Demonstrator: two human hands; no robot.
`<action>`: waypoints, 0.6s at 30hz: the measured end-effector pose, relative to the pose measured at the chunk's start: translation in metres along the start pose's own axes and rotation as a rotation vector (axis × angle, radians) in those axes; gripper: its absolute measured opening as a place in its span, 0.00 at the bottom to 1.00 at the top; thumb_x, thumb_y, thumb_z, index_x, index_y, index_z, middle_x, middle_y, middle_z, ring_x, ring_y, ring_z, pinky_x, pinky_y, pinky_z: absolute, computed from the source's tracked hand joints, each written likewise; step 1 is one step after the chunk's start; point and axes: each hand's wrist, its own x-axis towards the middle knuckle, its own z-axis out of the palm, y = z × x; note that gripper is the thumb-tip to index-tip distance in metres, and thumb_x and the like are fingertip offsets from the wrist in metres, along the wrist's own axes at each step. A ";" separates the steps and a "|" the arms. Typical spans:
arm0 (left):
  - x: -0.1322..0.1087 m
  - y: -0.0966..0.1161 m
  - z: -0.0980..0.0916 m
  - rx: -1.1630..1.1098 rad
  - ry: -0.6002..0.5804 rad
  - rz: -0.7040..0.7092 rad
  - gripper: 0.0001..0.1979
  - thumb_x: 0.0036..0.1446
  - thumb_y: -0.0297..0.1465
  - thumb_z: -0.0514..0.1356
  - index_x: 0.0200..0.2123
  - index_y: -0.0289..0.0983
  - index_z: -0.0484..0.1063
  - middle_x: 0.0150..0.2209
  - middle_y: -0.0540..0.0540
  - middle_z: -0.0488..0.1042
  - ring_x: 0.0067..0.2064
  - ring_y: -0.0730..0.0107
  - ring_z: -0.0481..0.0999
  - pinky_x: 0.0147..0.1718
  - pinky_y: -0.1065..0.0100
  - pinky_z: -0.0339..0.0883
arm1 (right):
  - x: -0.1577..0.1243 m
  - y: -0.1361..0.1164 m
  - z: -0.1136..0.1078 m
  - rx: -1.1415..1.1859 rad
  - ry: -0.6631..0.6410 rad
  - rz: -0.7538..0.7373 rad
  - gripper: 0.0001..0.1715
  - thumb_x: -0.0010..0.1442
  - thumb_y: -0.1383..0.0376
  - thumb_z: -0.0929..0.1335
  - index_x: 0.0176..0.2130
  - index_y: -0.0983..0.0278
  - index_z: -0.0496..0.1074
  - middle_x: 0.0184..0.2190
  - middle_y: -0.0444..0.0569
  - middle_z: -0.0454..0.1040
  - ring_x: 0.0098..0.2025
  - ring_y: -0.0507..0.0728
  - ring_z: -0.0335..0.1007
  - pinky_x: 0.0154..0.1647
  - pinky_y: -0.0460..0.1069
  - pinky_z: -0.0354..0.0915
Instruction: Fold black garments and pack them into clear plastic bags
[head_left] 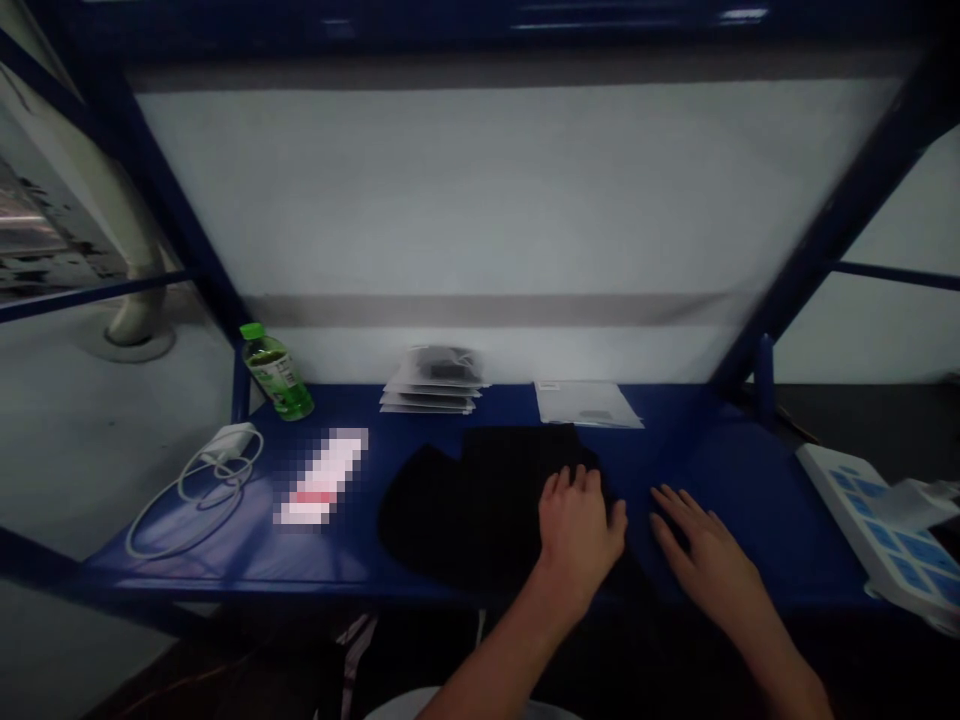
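A black cloth garment (469, 505) lies bunched and folded on the blue metal shelf (720, 490). My left hand (579, 530) rests on top of its right part, fingers slightly spread and not visibly gripping. My right hand (705, 545) lies just to the right, with its fingers spread on or at the cloth's dark edge. Nothing is held in it. The exact contact there is hard to see in the dark.
Along the shelf's back stand a green-capped drink bottle (277, 372), a stack of plastic packets (431, 382) and a flat packet (589, 403). A white charger with cable (225, 470) and a pixelated item (322, 478) lie left. A white-and-blue device (877, 530) sits right.
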 end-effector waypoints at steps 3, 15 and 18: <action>-0.011 -0.003 0.010 0.014 -0.009 0.069 0.30 0.66 0.44 0.49 0.64 0.30 0.63 0.65 0.34 0.62 0.67 0.47 0.58 0.66 0.51 0.50 | 0.001 0.001 0.001 0.008 -0.003 0.000 0.31 0.67 0.52 0.56 0.60 0.65 0.68 0.61 0.58 0.68 0.66 0.68 0.57 0.63 0.69 0.57; 0.005 -0.090 -0.072 0.006 -0.162 0.199 0.26 0.72 0.40 0.41 0.67 0.36 0.59 0.68 0.43 0.57 0.70 0.62 0.53 0.68 0.57 0.47 | 0.035 -0.080 -0.036 0.454 -0.043 -0.130 0.28 0.69 0.51 0.60 0.64 0.55 0.62 0.66 0.48 0.62 0.69 0.63 0.50 0.68 0.64 0.52; 0.007 -0.126 -0.081 0.119 -0.222 0.118 0.28 0.71 0.42 0.43 0.67 0.36 0.58 0.69 0.40 0.54 0.70 0.55 0.50 0.67 0.50 0.46 | 0.049 -0.103 -0.033 0.352 -0.187 -0.309 0.32 0.67 0.48 0.61 0.66 0.51 0.59 0.68 0.46 0.56 0.71 0.64 0.43 0.69 0.67 0.45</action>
